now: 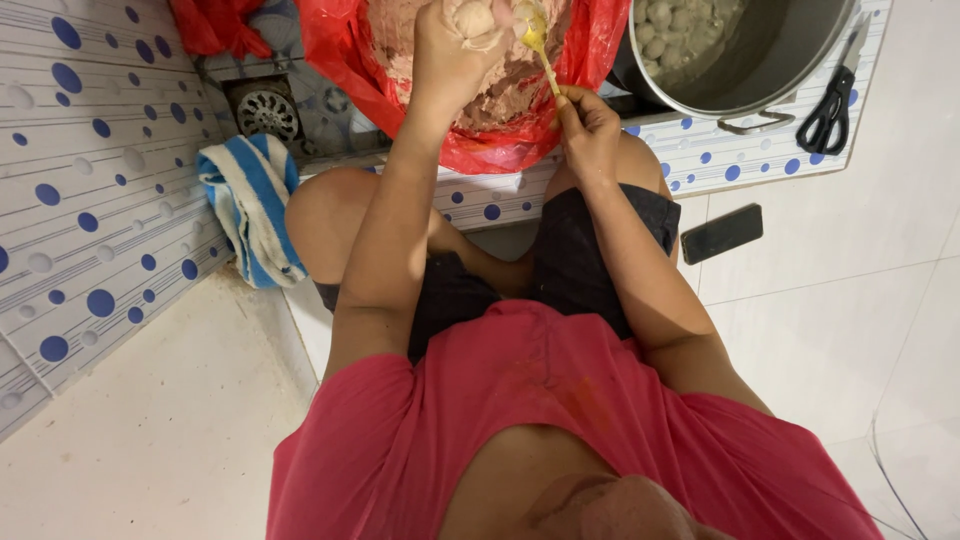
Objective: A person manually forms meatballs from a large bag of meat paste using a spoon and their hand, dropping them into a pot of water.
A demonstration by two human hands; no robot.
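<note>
My left hand (455, 40) is closed around a lump of pinkish paste, with a round ball of paste (473, 17) squeezed out at the top of the fist. My right hand (585, 125) grips the handle of a yellow spoon (538, 45), whose bowl reaches up beside the ball. Both hands are over a red plastic bag (490, 140) filled with the same pinkish paste (505, 90). A metal pot (745, 80) at the upper right holds water and several pale balls (665, 25).
Black scissors (832, 100) lie beside the pot on the dotted tile ledge. A dark phone (722, 233) rests on the white floor at right. A blue-and-white towel (250, 200) and a floor drain (265, 110) are at left.
</note>
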